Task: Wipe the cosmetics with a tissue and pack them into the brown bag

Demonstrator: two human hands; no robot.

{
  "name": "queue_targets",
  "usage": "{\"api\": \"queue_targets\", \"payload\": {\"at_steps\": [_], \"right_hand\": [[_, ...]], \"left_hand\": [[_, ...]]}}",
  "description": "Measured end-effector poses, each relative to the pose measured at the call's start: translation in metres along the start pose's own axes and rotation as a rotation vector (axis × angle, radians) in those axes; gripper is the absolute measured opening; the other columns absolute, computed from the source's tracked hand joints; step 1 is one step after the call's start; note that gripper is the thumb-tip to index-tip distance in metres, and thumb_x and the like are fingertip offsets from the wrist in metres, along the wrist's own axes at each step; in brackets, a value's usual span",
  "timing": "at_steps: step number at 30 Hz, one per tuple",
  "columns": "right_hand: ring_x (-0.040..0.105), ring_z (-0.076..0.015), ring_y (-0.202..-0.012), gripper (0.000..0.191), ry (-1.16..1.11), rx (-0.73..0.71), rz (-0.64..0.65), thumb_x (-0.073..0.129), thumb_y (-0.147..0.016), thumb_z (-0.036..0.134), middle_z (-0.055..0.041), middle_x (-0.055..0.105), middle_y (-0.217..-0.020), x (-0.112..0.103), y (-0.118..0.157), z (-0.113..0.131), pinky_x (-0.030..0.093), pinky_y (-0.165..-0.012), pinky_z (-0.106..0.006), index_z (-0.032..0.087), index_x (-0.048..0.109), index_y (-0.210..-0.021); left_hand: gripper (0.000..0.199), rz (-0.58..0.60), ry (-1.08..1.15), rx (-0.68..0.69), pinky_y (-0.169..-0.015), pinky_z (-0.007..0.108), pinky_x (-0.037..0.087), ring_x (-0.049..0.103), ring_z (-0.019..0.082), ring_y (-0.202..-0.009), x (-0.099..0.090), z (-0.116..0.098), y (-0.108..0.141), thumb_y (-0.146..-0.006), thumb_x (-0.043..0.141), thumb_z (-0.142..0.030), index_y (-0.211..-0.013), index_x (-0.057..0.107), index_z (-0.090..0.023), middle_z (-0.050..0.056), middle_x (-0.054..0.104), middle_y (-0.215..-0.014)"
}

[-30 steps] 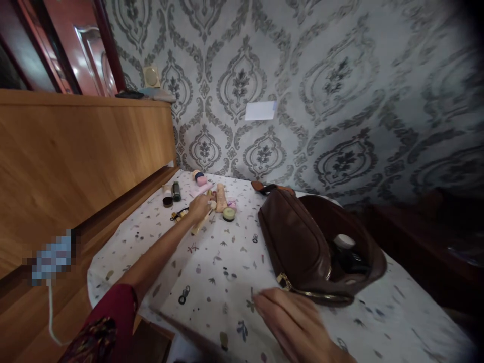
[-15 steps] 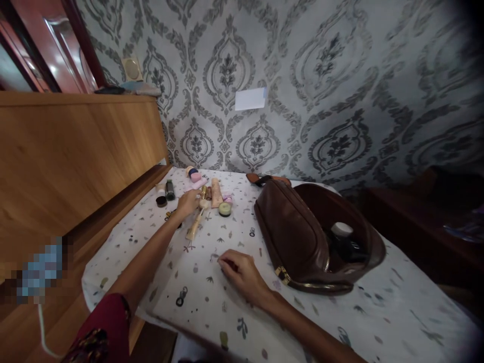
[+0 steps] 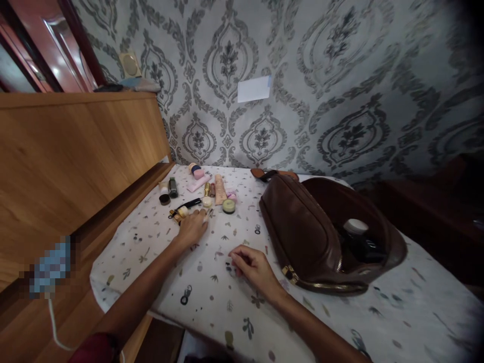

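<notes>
My left hand (image 3: 192,228) reaches over the cosmetics on the tablecloth. Its fingers are bent down around a slender beige item (image 3: 208,215), of which only a pale end shows. Just beyond lie a black slim item (image 3: 193,202), a small round cream-coloured piece (image 3: 206,202) and a green-lidded jar (image 3: 229,205). A peach tube (image 3: 220,189) and a gold tube (image 3: 206,189) are farther back. My right hand (image 3: 257,268) rests on the cloth left of the brown leather bag (image 3: 297,222), fingers curled in, with nothing visible in them.
The bag stands open on the right, with a white-capped dark container (image 3: 357,229) inside. Bottles (image 3: 173,187) and a pink tube (image 3: 198,183) sit at the back left. A wooden cabinet (image 3: 83,141) borders the table's left side; patterned wallpaper is behind.
My left hand has drawn back from beside the gold tube and come down over the slender beige item. The black slim item is uncovered. My right hand stays by the bag, fingers still curled.
</notes>
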State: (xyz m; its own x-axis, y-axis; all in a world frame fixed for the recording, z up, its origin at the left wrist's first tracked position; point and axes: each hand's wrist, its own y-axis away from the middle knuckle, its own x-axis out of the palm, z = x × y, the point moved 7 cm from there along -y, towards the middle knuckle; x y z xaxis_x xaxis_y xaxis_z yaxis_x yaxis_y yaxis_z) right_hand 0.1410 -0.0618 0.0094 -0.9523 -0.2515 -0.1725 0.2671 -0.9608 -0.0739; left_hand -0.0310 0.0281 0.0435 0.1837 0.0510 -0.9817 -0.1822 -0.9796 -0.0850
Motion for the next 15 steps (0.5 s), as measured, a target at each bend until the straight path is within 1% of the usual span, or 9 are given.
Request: {"api": "queue_targets", "payload": {"at_steps": [5, 9, 10, 12, 13, 15], "right_hand": [[0.047, -0.0125, -0.047, 0.032, 0.008, 0.018, -0.004, 0.057, -0.083, 0.048, 0.0023, 0.052, -0.052, -0.002, 0.001, 0.001, 0.033, -0.049, -0.025, 0.020, 0.060, -0.069], [0.046, -0.0120, -0.047, 0.033, 0.013, 0.013, 0.010, 0.057, -0.083, 0.051, 0.0023, 0.052, -0.051, -0.003, 0.001, -0.001, 0.032, -0.048, -0.025, 0.019, 0.061, -0.072], [0.045, -0.0119, -0.046, 0.033, 0.012, 0.013, 0.008, 0.058, -0.084, 0.051, 0.0025, 0.052, -0.051, -0.004, 0.001, -0.001, 0.032, -0.048, -0.025, 0.019, 0.062, -0.077], [0.046, -0.0119, -0.047, 0.035, -0.009, 0.025, -0.011, 0.058, -0.084, 0.052, 0.0026, 0.055, -0.055, -0.006, 0.000, -0.002, 0.033, -0.046, -0.025, 0.018, 0.063, -0.093], [0.048, -0.0121, -0.048, 0.040, -0.035, 0.032, -0.036, 0.059, -0.083, 0.053, 0.0020, 0.057, -0.060, -0.007, 0.000, -0.003, 0.034, -0.046, -0.024, 0.018, 0.061, -0.103], [0.056, -0.0136, -0.056, 0.055, -0.104, 0.038, -0.112, 0.062, -0.081, 0.055, -0.0007, 0.060, -0.077, -0.013, -0.001, -0.004, 0.038, -0.045, -0.024, 0.018, 0.054, -0.121]], "left_hand": [[0.030, -0.025, 0.048, 0.016, -0.091, 0.040, 0.048, 0.064, 0.029, -0.106, 0.003, 0.004, 0.002, -0.093, 0.047, -0.024, -0.120, 0.057, -0.016, 0.015, 0.065, -0.116], [0.030, -0.055, 0.131, 0.072, -0.096, 0.036, 0.047, 0.062, 0.025, -0.111, 0.004, 0.010, 0.003, -0.094, 0.048, -0.026, -0.122, 0.058, -0.020, 0.009, 0.066, -0.122], [0.030, -0.057, 0.156, 0.099, -0.097, 0.034, 0.046, 0.062, 0.024, -0.111, 0.003, 0.010, 0.004, -0.094, 0.049, -0.027, -0.122, 0.058, -0.021, 0.008, 0.067, -0.123], [0.029, -0.049, 0.259, 0.188, -0.097, 0.032, 0.046, 0.063, 0.022, -0.110, -0.001, 0.006, 0.007, -0.094, 0.052, -0.029, -0.120, 0.061, -0.022, 0.006, 0.068, -0.123], [0.028, -0.028, 0.340, 0.249, -0.096, 0.031, 0.047, 0.063, 0.022, -0.109, -0.003, 0.002, 0.009, -0.093, 0.053, -0.030, -0.118, 0.062, -0.022, 0.006, 0.068, -0.122], [0.028, 0.040, 0.530, 0.377, -0.090, 0.029, 0.048, 0.064, 0.022, -0.107, -0.007, -0.010, 0.014, -0.091, 0.056, -0.033, -0.114, 0.064, -0.020, 0.006, 0.069, -0.119]]}}
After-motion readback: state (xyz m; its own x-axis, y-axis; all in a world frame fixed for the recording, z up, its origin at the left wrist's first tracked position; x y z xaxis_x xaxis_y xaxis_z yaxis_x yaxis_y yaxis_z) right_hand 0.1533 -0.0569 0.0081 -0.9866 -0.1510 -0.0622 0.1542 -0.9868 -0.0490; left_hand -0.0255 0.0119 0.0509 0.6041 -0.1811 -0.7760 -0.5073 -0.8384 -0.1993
